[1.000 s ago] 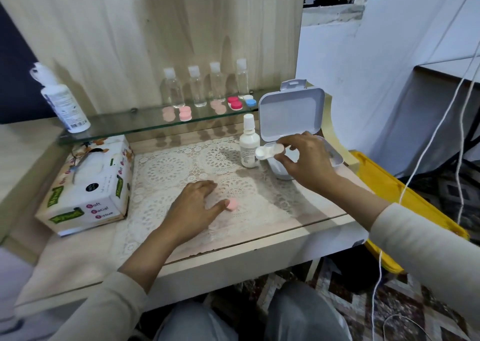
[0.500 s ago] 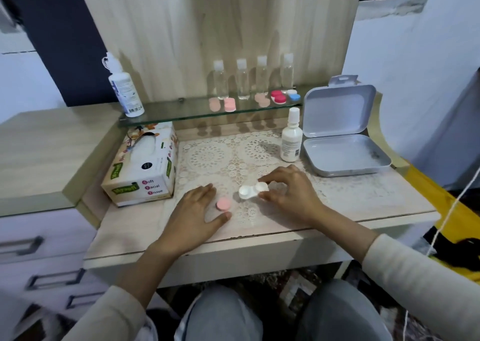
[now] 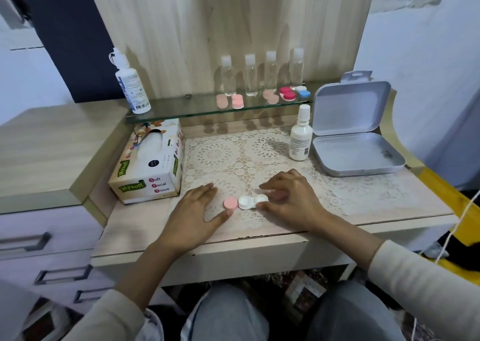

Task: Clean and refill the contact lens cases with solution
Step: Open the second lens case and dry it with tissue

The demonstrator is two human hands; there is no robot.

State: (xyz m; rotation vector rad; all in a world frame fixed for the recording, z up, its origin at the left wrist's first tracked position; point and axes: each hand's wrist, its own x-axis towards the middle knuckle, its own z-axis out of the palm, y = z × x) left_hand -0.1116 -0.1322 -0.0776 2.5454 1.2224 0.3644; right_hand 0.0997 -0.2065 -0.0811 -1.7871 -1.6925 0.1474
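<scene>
A white contact lens case (image 3: pixel 251 202) lies on the lace mat (image 3: pixel 259 164), with a loose pink cap (image 3: pixel 230 202) touching its left end. My right hand (image 3: pixel 291 200) pinches the case's right cup between thumb and fingers. My left hand (image 3: pixel 194 210) rests flat on the mat, thumb just below the pink cap. A small white solution bottle (image 3: pixel 300 134) stands upright behind, next to an open grey box (image 3: pixel 355 143). More lens cases, pink (image 3: pixel 237 101) and red-and-blue (image 3: pixel 294 93), sit on the glass shelf (image 3: pixel 181 108).
A tissue box (image 3: pixel 150 164) stands left of the mat. On the shelf are a large white bottle (image 3: pixel 131 83) and several clear small bottles (image 3: pixel 250 75). Drawers (image 3: pixel 41 239) lie to the left. A yellow object (image 3: pixel 452 197) and white cord (image 3: pixel 462 218) are on the right.
My right hand brought the white case from the grey box down onto the mat beside the pink cap. My left hand stayed by the cap. The view swung left.
</scene>
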